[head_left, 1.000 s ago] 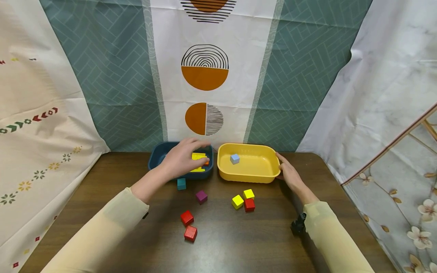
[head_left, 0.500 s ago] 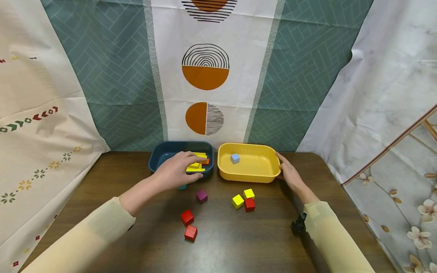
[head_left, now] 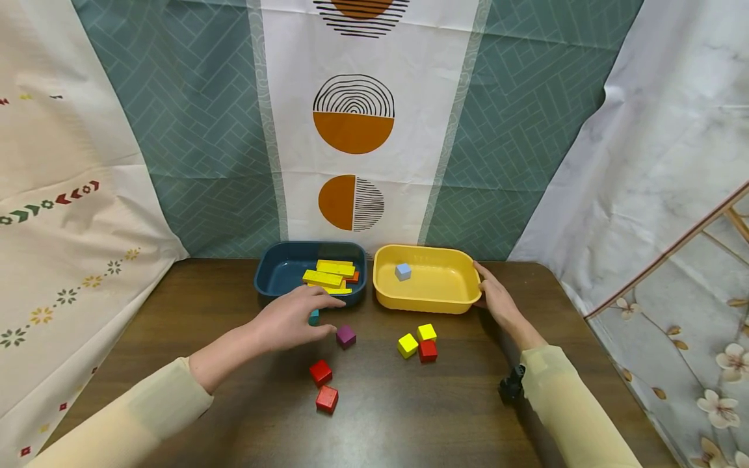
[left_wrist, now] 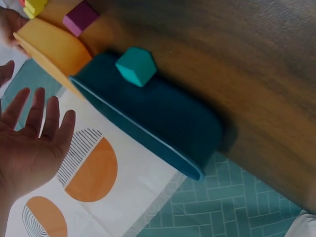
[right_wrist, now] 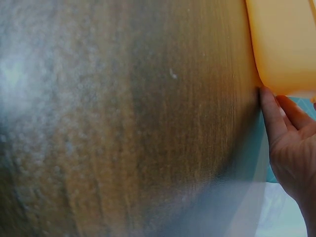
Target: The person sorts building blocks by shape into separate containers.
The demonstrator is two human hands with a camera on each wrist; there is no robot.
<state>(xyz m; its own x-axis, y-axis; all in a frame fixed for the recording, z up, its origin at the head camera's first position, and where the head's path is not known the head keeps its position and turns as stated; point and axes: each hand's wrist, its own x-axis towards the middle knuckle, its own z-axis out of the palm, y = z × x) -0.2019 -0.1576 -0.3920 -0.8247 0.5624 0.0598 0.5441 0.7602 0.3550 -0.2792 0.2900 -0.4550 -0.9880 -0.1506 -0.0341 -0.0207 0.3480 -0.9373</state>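
Observation:
My left hand (head_left: 292, 315) hovers over the table in front of the navy bin (head_left: 272, 286), fingers spread and holding nothing. Partly behind its fingers is a teal cube (head_left: 314, 318), plain to see in the left wrist view beside the bin. A purple cube (head_left: 346, 337) lies just off the left thumb tip. My right hand (head_left: 497, 296) rests against the right end of the yellow bin (head_left: 427, 303), its fairly straight fingers touching the wall. In the right wrist view, the thumb reaches the bin's lower corner. One pale blue cube (head_left: 403, 272) sits inside the yellow bin.
Several yellow sticks (head_left: 324, 279) and an orange piece (head_left: 352, 277) lie in the navy bin. Two yellow cubes (head_left: 407, 346) and a red cube (head_left: 428, 351) sit before the yellow bin. Nearer are two more red cubes (head_left: 327, 399). A patterned curtain (head_left: 210, 162) hangs behind the table.
My left hand has drawn back from above the navy bin toward me, uncovering the yellow sticks and partly covering the teal cube. My right hand and the cubes have stayed put.

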